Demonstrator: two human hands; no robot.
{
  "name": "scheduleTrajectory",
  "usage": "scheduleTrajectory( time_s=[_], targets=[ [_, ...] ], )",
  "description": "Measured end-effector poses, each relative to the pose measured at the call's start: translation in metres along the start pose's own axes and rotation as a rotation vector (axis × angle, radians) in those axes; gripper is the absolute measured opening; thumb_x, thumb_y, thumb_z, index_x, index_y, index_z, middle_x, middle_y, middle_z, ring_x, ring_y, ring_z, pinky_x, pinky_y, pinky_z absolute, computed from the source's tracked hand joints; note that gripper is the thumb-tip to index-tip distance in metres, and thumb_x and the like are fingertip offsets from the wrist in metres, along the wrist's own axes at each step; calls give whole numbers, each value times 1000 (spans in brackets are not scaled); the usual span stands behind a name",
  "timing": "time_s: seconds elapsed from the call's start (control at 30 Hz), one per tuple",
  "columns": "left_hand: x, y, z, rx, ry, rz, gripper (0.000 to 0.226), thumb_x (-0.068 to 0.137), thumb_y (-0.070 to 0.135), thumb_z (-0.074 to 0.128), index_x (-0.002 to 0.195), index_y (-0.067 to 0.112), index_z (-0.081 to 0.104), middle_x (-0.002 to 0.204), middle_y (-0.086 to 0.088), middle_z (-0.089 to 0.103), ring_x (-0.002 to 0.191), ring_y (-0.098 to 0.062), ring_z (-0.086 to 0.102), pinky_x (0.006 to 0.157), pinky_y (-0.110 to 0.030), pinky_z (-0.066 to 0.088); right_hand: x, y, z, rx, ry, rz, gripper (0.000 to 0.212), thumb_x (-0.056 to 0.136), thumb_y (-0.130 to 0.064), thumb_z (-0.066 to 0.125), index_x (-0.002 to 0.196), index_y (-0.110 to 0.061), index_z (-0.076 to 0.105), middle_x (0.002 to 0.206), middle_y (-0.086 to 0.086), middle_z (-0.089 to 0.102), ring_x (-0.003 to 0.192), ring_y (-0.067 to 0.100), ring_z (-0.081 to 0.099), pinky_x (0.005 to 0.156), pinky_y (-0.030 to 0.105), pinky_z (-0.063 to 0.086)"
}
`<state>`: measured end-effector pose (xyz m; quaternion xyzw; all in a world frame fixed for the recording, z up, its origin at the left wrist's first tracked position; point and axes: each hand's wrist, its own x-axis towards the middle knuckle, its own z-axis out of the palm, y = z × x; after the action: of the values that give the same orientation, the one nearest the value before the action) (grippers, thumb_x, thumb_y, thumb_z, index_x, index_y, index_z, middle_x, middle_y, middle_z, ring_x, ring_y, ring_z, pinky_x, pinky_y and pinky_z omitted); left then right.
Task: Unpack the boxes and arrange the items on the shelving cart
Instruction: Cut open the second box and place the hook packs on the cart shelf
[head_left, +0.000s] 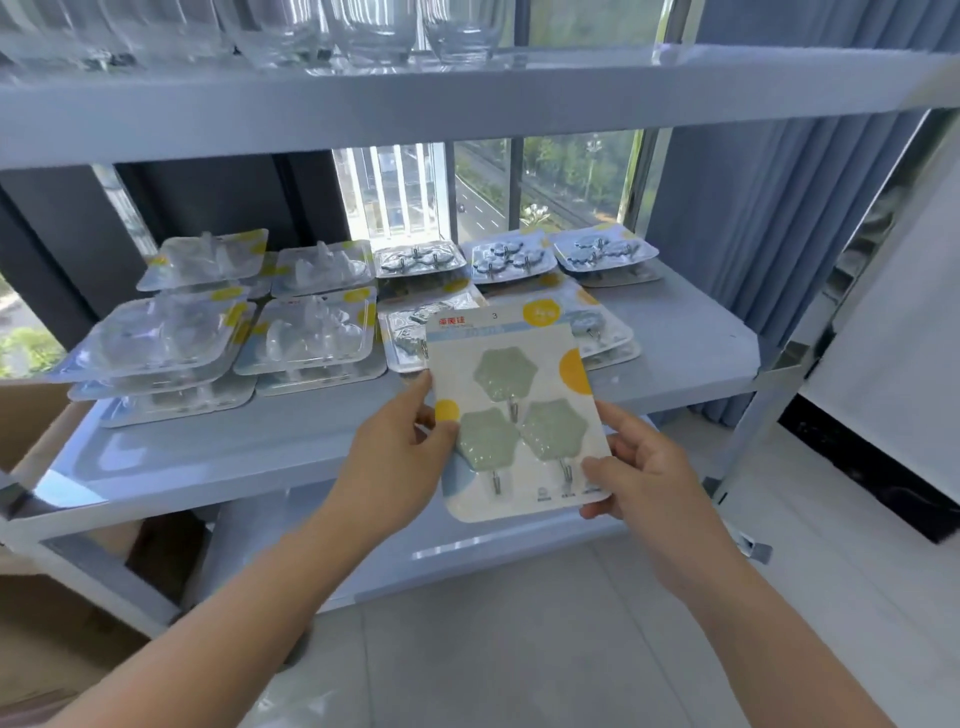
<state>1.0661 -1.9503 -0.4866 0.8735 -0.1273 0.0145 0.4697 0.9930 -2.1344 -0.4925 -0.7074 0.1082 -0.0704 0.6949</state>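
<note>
Above the middle shelf (311, 457), left hand (400, 457) and right hand (639, 478) each pinched the hook pack (511, 410) by its edges.

Sunlit window (540, 176) — blue curtains (769, 208)

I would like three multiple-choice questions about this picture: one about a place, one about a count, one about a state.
1. Where do the drinking glasses stand?
A. top shelf
B. floor
C. middle shelf

2. How many green hooks does the held hook pack show?
A. two
B. three
C. five

3. How is the pack held?
A. by both hands
B. by one hand
C. it lies on the shelf

Answers:
1 A, the glasses stand above the middle shelf with its packs.
2 B, three green hexagons show.
3 A, the left hand and right hand grip its edges.
</note>
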Motion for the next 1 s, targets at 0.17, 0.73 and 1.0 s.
scheduleTrajectory(
  time_s=[0.17, 0.73, 1.0],
  targets=[
    [-4, 3, 3, -18, -40, 59, 39, 94, 17, 51, 102, 54, 40, 72, 5, 54, 61, -6, 48, 54, -11, 37, -4, 5, -6, -4, -6, 39, 58, 87, 12, 45, 106, -42, 57, 85, -5, 70, 63, 4, 62, 50, 19, 48],
    [51, 4, -35, 665, 112, 120, 43, 97, 45, 33, 112, 9, 51, 117, -9, 57, 111, -31, 48, 86, -39, 40, 112, -66, 69, 2, 186, 46, 24, 88, 12, 46, 103, -2, 59, 76, 7, 55, 59, 16, 53, 45, 15, 50],
    [69, 3, -26, 897, 42, 146, 39, 100, 36, 29, 125, 10, 44, 128, -3, 52, 122, -27, 44, 92, -39, 34, 138, -59, 89, -354, 261, 28, 19, 83, 9, 45, 92, 8, 63, 107, 21, 63, 60, 24, 62, 65, 36, 56]
  ],
)
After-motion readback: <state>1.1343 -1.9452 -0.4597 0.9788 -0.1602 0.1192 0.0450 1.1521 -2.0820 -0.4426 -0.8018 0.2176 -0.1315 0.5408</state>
